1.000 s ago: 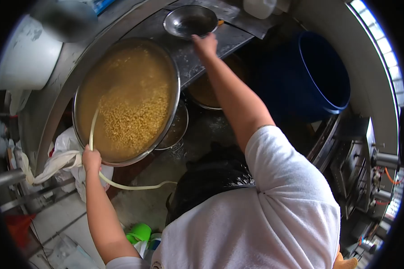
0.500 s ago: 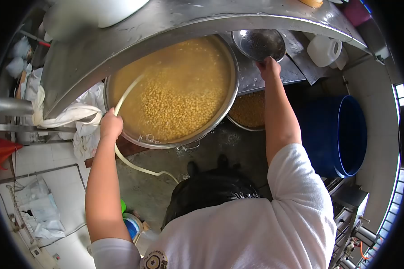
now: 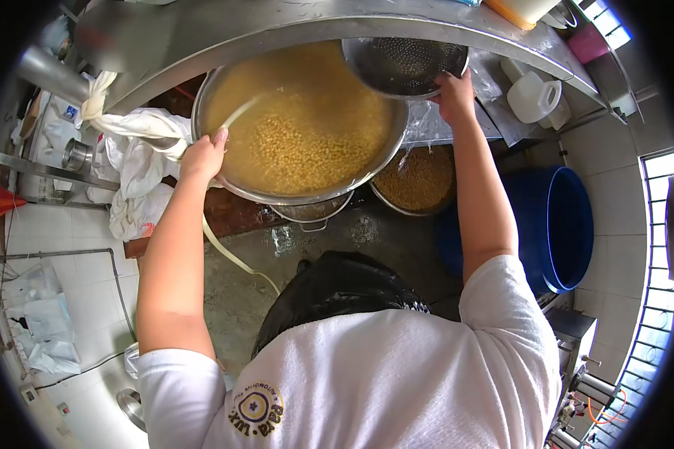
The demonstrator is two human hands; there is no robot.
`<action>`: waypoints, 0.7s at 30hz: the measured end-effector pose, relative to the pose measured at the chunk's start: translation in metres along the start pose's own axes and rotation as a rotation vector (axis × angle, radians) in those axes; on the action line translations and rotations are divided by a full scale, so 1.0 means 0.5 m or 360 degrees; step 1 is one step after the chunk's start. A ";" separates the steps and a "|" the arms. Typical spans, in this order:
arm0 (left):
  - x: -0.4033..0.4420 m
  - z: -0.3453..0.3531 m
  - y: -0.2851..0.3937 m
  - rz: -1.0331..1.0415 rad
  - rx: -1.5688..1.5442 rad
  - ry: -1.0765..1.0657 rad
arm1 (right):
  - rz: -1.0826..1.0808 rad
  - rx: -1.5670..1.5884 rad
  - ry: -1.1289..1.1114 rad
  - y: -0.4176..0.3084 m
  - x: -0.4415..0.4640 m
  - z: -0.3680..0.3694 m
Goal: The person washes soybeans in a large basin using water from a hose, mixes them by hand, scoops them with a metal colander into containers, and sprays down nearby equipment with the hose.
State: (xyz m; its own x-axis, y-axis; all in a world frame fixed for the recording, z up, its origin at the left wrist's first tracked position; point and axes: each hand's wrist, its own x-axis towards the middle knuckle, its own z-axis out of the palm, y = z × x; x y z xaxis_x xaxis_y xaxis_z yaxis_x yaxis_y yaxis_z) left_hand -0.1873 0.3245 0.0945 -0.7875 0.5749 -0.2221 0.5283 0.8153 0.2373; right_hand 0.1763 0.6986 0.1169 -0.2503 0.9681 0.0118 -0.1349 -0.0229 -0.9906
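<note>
Head camera view, looking down over a person's arms in white sleeves. The left hand (image 3: 204, 159) is closed around a pale hose (image 3: 240, 111) at the near-left rim of a large round metal basin (image 3: 299, 200). The hose runs into cloudy water (image 3: 299, 71) above a heap of yellow kernels (image 3: 299, 153). The right hand (image 3: 454, 97) grips the rim of a perforated metal colander (image 3: 408, 63).

Half a second ago the colander was beyond the basin's right edge, above the bench (image 3: 434, 127); now it has shifted left, overlapping the basin's upper-right rim, its holes plainly visible. A second ago the right hand was just at its near edge. The left hand has kept the hose throughout, while the camera's angle has changed.

Below the bench is a pan of brownish grains (image 3: 416, 179), with a blue barrel (image 3: 569, 228) to its right. A white jug (image 3: 533, 99) is right of the colander.
</note>
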 end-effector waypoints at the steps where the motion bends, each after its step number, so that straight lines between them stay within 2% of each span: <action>1: 0.007 0.002 -0.005 0.0030 0.0050 0.0006 | -0.0204 -0.0618 0.0082 -0.014 -0.019 0.024; 2: 0.013 0.003 -0.011 0.0030 0.0044 0.0010 | -0.0407 -0.1236 0.0170 -0.028 -0.040 0.043; 4: 0.007 0.002 -0.005 -0.0024 -0.0026 -0.0045 | -0.0455 -0.1465 -0.0045 -0.101 -0.120 0.092; 5: 0.004 -0.001 -0.002 -0.0055 -0.0041 -0.0040 | -0.0463 -0.1469 -0.0042 -0.088 -0.123 0.102; 6: 0.006 0.000 -0.004 -0.0050 -0.0050 -0.0036 | -0.0911 -0.1749 -0.0096 -0.063 -0.123 0.107; 8: 0.013 0.006 -0.008 -0.0059 -0.0081 -0.0016 | -0.1378 -0.2021 -0.0144 -0.060 -0.141 0.131; 10: 0.020 0.014 -0.014 -0.0017 -0.0018 0.0018 | -0.0935 -0.2063 -0.0339 -0.086 -0.200 0.173; 11: 0.024 0.015 -0.018 0.0015 0.0051 0.0047 | -0.0822 -0.2090 -0.0482 -0.098 -0.221 0.187; 15: 0.015 0.010 -0.013 -0.0015 0.0011 0.0050 | -0.0626 -0.2237 -0.0645 -0.056 -0.258 0.212; 18: 0.013 0.009 -0.013 -0.0015 0.0006 0.0055 | -0.0580 -0.2207 -0.0666 -0.019 -0.259 0.217; 21: 0.014 0.010 -0.012 -0.0013 0.0038 0.0055 | -0.0377 -0.2127 -0.0739 -0.008 -0.253 0.223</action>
State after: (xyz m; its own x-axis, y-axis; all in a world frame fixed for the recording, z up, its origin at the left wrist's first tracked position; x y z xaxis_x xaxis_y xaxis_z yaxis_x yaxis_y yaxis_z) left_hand -0.1941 0.3240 0.0868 -0.8020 0.5659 -0.1913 0.5290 0.8216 0.2126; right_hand 0.1018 0.5484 0.1344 -0.6697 0.7423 -0.0241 0.7040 0.6242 -0.3387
